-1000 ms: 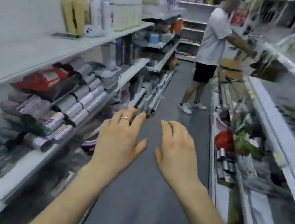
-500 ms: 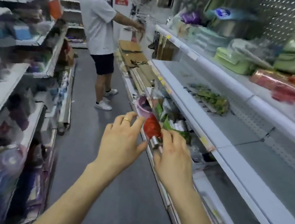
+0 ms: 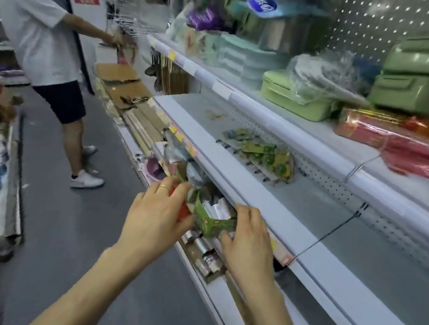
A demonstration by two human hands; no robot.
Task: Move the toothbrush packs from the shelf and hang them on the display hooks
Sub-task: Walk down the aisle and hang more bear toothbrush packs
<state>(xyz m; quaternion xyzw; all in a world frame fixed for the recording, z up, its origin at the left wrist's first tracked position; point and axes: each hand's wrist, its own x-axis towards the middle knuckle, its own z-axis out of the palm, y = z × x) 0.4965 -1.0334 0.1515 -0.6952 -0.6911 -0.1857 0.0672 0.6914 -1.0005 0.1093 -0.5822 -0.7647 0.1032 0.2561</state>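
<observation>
two bare hands meet at a green box [image 3: 212, 223] on a low shelf [image 3: 218, 290]. the left hand [image 3: 157, 218], a ring on one finger, curls round the box's left side. the right hand [image 3: 249, 240] pinches its right end, thumb in front. between the hands, upright in the box, stand what look through the blur like toothbrush packs [image 3: 213, 209]. beyond the right hand, flat green packets [image 3: 263, 155] lie on the shelf above [image 3: 300, 206]. well past the left hand stands a person in a white shirt [image 3: 31, 24].
</observation>
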